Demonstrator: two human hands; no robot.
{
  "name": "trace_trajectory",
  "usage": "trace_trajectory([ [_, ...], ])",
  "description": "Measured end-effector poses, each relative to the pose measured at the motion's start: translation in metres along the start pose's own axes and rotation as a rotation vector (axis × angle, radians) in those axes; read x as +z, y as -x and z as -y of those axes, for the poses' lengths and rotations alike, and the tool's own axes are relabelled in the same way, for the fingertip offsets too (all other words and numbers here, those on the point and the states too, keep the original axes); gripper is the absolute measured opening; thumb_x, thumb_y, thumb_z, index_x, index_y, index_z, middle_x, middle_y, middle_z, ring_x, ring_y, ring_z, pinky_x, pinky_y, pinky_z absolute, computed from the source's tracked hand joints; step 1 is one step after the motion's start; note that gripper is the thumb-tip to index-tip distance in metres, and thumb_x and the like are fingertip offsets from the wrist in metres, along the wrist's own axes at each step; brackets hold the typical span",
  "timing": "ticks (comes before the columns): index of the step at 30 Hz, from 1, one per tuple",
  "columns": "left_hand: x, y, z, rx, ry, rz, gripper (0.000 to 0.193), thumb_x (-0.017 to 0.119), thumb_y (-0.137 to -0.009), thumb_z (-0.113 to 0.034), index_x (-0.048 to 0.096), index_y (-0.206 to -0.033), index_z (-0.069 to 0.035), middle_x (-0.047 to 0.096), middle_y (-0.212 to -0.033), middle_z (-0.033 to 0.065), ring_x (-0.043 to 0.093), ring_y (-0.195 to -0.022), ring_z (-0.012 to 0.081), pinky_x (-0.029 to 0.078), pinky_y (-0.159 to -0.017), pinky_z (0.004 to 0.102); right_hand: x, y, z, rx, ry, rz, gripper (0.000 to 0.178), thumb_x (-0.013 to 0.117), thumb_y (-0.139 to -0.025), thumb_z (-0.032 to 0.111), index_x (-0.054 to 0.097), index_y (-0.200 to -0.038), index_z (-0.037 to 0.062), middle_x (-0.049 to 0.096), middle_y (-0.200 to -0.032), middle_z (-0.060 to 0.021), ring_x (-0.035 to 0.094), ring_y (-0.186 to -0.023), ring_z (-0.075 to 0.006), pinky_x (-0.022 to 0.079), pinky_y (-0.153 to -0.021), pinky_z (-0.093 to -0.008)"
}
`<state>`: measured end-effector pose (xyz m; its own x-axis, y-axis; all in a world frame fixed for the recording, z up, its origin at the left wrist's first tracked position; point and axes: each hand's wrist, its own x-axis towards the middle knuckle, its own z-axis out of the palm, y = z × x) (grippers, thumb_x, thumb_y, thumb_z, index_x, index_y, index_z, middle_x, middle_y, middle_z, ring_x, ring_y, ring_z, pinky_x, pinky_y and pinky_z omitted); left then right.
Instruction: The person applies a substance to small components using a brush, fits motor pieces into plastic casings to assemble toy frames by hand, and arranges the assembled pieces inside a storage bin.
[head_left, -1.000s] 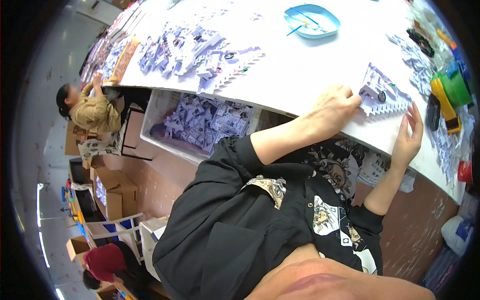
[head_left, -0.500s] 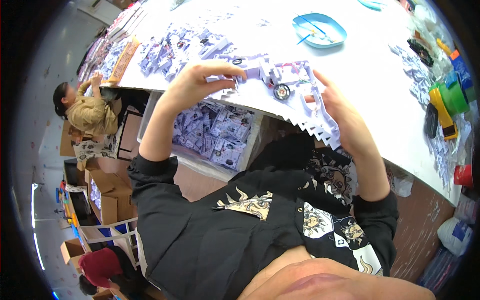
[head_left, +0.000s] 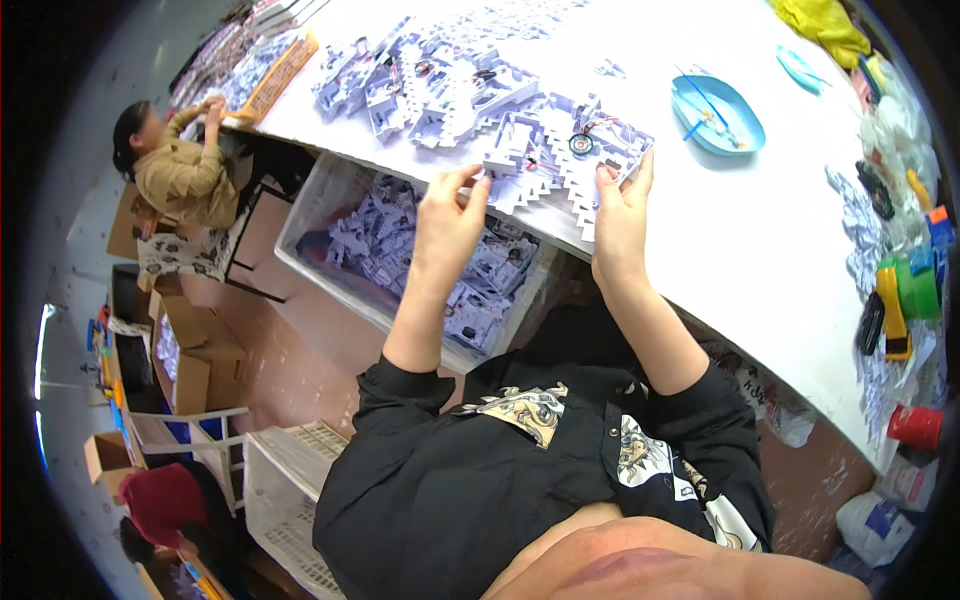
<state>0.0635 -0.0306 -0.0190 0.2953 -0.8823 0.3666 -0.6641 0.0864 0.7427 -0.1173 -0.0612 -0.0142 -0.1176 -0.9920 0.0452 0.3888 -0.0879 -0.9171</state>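
My right hand point(head_left: 622, 215) grips the right end of a white plastic housing point(head_left: 640, 145) with a toothed edge, thumb on its near side. A round dark disc point(head_left: 581, 144), perhaps a small speaker, and thin red wires sit on it. At the left, my left hand point(head_left: 450, 215) has thumb and fingertips closed at the corner of a boxy white plastic part point(head_left: 510, 140). Whether this part is joined to the housing, I cannot tell. Both are at the table's near edge, beside a heap of similar white parts point(head_left: 440, 90).
A white bin point(head_left: 325, 265) full of white parts stands below the edge of the white table point(head_left: 740, 250). A blue tray point(head_left: 745, 145) holds thin blue sticks. Tape rolls point(head_left: 915, 290) and a red cup point(head_left: 912, 428) lie right. A co-worker point(head_left: 190, 175) sits left, near an orange basket point(head_left: 285, 75).
The view has shifted, showing more of the bin and heap. My hands have drawn back with the housing, which sits nearer the heap. My left fingers have closed on the boxy part's corner.
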Motion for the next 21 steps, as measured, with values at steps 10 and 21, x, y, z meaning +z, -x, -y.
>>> trace_trajectory([
  [10,0.02,0.03,-0.028,-0.125,0.335,0.227,0.033,0.072,-0.089,-0.02,0.055,-0.101,0.005,0.063,-0.082,0.0099,0.064,-0.068,0.012,0.052,-0.058,0.0247,-0.005,0.012,-0.008,-0.1,0.099,0.033,0.073,0.042,-0.091,-0.006,0.006,-0.154,-0.0008,0.028,-0.152,-0.0209,0.035,-0.138,-0.0263,0.029,-0.113,-0.036],
  [21,0.026,0.019,-0.033,-0.425,0.921,0.321,0.076,0.068,-0.092,-0.022,0.024,-0.145,0.011,0.06,-0.101,0.0165,0.066,-0.075,0.0168,0.057,-0.063,0.0269,-0.008,0.029,0.014,0.183,-0.249,0.104,0.077,0.036,-0.091,-0.011,0.002,-0.156,0.0086,0.025,-0.156,-0.0157,0.043,-0.132,-0.0253,0.041,-0.107,-0.0372],
])
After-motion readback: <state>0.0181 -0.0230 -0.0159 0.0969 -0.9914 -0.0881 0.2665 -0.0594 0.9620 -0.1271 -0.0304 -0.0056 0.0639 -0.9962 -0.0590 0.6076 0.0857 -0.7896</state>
